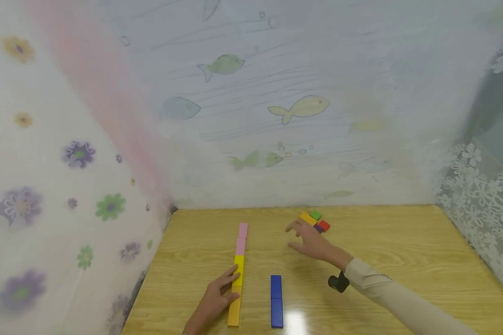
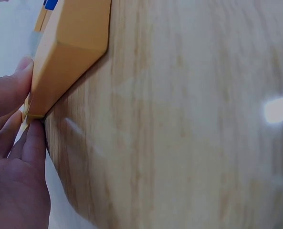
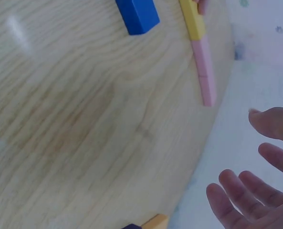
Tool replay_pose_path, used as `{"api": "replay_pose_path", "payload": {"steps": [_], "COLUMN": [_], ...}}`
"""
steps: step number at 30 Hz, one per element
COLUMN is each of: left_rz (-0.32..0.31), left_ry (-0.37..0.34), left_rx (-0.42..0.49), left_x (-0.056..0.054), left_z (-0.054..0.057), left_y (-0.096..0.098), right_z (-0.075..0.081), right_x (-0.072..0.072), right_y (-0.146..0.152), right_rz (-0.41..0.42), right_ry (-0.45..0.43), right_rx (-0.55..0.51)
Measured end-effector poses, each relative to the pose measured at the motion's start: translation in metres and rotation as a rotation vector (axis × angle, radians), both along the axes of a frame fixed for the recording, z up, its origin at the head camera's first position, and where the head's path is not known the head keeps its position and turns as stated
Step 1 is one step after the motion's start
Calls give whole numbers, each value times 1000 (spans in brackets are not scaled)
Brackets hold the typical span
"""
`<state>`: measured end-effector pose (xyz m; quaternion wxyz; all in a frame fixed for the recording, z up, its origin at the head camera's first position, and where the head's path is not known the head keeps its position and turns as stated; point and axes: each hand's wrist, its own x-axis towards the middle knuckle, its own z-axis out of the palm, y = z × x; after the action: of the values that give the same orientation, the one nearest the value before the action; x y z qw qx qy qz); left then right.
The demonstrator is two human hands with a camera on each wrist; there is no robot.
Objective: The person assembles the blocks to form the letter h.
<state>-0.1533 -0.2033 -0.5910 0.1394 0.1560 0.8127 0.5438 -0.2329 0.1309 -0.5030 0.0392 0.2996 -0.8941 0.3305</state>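
Note:
My left hand [image 1: 214, 298] rests its fingertips and thumb on a straight row of blocks, touching the yellow block [image 1: 239, 265] and the orange block [image 1: 234, 314] near where they meet. In the left wrist view, the thumb lies against the side of the orange block [image 2: 65, 57]. Two pink blocks [image 1: 243, 231] continue the row toward the back. My right hand [image 1: 314, 242] hovers over the table with fingers spread and holds nothing. It partly covers a small group of blocks: an orange block [image 1: 308, 218], a green one [image 1: 316, 215], a red one [image 1: 324, 225] and a purple one [image 1: 318, 228].
Two blue blocks [image 1: 276, 300] lie end to end, right of the row and parallel to it. A black device [image 1: 338, 282] shows at the right wrist. Fabric with drawn fish [image 1: 306, 107] hangs behind the wooden table [image 1: 385, 242]; flowered fabric [image 1: 67, 209] borders the left.

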Motion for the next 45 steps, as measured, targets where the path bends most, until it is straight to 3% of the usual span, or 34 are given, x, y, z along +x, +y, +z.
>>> {"api": "replay_pose_path", "payload": {"steps": [10, 20, 24, 30, 36, 45], "left_rz": [-19, -19, -7, 5, 6, 13], "left_ry": [6, -11, -15, -4, -1, -4], "left_rx": [48, 49, 23, -35, -56, -61], "left_x": [0, 4, 4, -1, -4, -1], "left_z": [2, -3, -4, 0, 0, 0], "left_y": [1, 0, 0, -1, 0, 1], "right_z": [-3, -18, -30, -49, -59, -58], "right_x": [-18, -45, -57, -72, -73, -70], "right_y": [12, 19, 19, 25, 37, 40], "right_rz": [-79, -135, -156, -252, -354, -425], "right_ry": [-108, -178, -132, -90, -67, -9], "right_rx": [-15, -60, -23, 42, 93, 160]}}
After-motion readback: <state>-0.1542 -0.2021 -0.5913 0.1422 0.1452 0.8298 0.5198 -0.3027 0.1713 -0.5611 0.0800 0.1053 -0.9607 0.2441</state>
